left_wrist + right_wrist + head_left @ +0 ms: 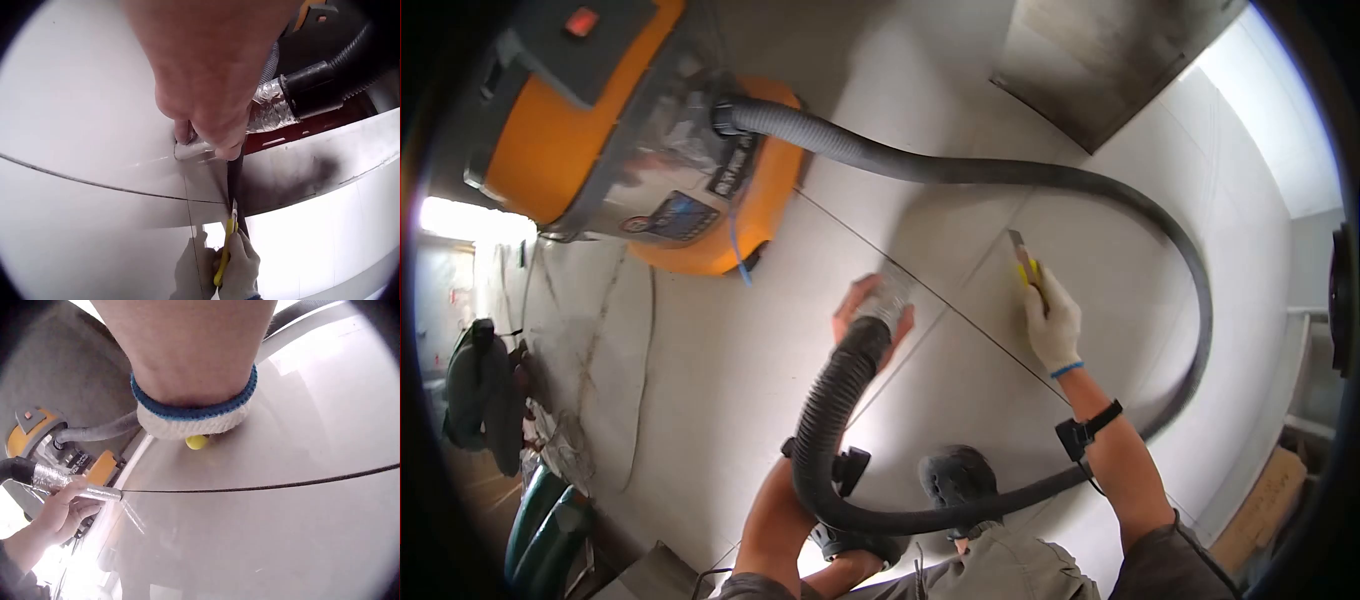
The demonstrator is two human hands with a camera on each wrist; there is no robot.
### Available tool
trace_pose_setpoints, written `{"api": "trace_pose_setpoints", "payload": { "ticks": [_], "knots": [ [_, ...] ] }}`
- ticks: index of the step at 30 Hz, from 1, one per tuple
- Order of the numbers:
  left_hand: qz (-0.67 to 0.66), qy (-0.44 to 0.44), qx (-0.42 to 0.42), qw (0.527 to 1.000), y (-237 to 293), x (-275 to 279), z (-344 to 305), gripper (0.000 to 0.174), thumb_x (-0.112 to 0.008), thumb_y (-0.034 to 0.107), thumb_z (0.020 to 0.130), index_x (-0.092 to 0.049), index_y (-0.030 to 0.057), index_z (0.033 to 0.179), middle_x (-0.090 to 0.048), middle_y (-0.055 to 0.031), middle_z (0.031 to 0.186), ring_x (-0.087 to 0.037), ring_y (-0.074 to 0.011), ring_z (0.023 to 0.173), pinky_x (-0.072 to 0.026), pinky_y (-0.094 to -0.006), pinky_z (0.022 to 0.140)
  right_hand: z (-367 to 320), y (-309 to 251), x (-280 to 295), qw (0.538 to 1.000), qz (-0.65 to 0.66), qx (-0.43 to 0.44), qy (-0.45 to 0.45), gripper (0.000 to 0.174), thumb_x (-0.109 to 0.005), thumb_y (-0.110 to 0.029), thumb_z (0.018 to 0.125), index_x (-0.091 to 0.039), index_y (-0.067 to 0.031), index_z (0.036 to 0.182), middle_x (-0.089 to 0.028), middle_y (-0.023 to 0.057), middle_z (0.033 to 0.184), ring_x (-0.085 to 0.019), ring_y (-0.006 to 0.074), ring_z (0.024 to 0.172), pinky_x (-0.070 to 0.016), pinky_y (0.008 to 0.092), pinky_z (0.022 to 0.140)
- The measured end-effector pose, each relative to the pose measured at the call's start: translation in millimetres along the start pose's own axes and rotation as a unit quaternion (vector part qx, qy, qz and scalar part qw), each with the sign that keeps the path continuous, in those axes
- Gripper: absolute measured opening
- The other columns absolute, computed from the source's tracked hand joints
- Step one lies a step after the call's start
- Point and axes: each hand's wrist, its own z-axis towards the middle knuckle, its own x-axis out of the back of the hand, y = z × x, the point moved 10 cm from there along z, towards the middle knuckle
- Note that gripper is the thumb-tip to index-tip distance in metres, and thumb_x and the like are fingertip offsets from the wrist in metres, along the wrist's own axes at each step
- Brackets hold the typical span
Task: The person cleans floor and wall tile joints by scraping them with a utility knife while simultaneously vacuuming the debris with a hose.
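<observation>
My bare left hand [853, 304] grips the silver-taped nozzle [887, 299] at the end of a black ribbed vacuum hose [832, 395]. In the right wrist view the nozzle's pale tip [112, 494] is right at a dark joint line [262, 487] between floor tiles. To the right, my right hand [1055, 326], in a white knit glove with a blue cuff, holds a yellow utility knife [1027, 268]. Its blade points away from me in the head view. From the left wrist, the knife [225, 250] shows with its blade near the joint. The glove's fingers are mostly hidden in the right wrist view.
An orange and grey vacuum cleaner [772, 190] stands at the upper left, its hose looping around the right side. A metal panel [1100, 65] is at the top right. My shoe [957, 475] is close below, and green rolled items [550, 530] lie at lower left.
</observation>
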Motion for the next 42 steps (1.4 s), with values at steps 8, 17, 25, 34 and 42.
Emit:
{"api": "trace_pose_setpoints", "payload": {
  "ticks": [8,17,25,34,42],
  "knots": [
    [-0.019,-0.028,0.008,0.999,-65.8,-47.8,-9.1,0.063,-0.066,0.003,0.087,-0.062,0.0077,0.149,-0.066,-0.0183,0.145,-0.064,-0.0439,0.133,-0.0494,-0.0481,0.118,-4.5,70.9,-28.8,0.991,0.087,-0.066,-0.081,0.051,-0.054,-0.024,0.116,-0.053,-0.0001,0.161,-0.061,0.0184,0.159,-0.059,0.0279,0.145,-0.044,0.0373,0.12],
    [0.087,0.025,-0.047,0.995,-108.9,-95.0,31.8,0.052,-0.054,0.003,0.098,-0.063,0.0153,0.148,-0.065,-0.0213,0.147,-0.061,-0.0442,0.136,-0.0483,-0.0491,0.118,-10.6,55.6,-46.3,0.98,0.147,-0.067,-0.118,0.046,-0.055,-0.018,0.116,-0.056,0.0023,0.157,-0.065,0.0141,0.154,-0.064,0.0239,0.137,-0.0482,0.0359,0.116],
    [0.051,0.009,-0.077,0.996,17.4,24.5,-29.9,0.059,-0.092,0.014,0.082,-0.062,0.0119,0.133,-0.077,-0.0108,0.103,-0.074,-0.0192,0.094,-0.0607,-0.0367,0.087,-15.2,-57.5,-28.5,0.983,-0.006,0.022,-0.18,0.036,-0.075,-0.024,0.095,-0.072,-0.0025,0.123,-0.073,0.0227,0.112,-0.072,0.0465,0.098,-0.0591,0.0507,0.086],
    [0.007,0.001,-0.045,0.999,-11.8,22.8,-6.7,0.06,-0.091,0.009,0.083,-0.057,0.0089,0.132,-0.069,-0.004,0.097,-0.066,-0.013,0.084,-0.0579,-0.032,0.077,-18.5,-93.9,-69.4,0.946,-0.138,0.059,-0.288,0.02,-0.068,-0.02,0.099,-0.071,-0.0102,0.117,-0.071,0.0176,0.113,-0.071,0.0428,0.097,-0.0589,0.0516,0.084],
    [0.045,-0.065,0.012,0.997,8.2,6.8,10.2,0.061,-0.093,0.021,0.079,-0.061,0.0106,0.13,-0.077,-0.0176,0.108,-0.077,-0.0354,0.097,-0.0615,-0.0418,0.091,-12.8,-90.3,-87.1,0.981,0.019,0.036,-0.189,0.033,-0.074,-0.014,0.097,-0.071,-0.0072,0.129,-0.07,0.0167,0.113,-0.071,0.038,0.098,-0.058,0.0438,0.085]
  ]
}}
